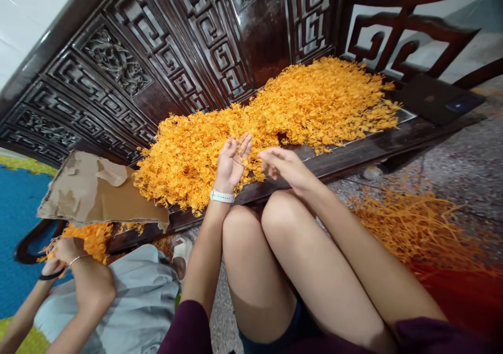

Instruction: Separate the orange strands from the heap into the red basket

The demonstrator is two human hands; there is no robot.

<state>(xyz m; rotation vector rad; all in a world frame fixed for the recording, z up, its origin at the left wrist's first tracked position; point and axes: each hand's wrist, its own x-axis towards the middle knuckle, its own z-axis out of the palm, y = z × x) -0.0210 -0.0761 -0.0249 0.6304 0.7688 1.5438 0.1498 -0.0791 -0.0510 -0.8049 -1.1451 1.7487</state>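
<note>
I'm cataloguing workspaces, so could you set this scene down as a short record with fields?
left hand: palm turned up, fingers partly curled, a thin orange strand by them
right hand: beside the left, fingertips drawn together; what they hold, if anything, is unclear
furniture: dark carved wooden bench
on the seat: heap of frilly orange pieces; dark flat item at the right end
heap's left end: torn cardboard sheet
floor, right: tangle of orange strands
nearby person: co-worker's hands, lower left
</note>
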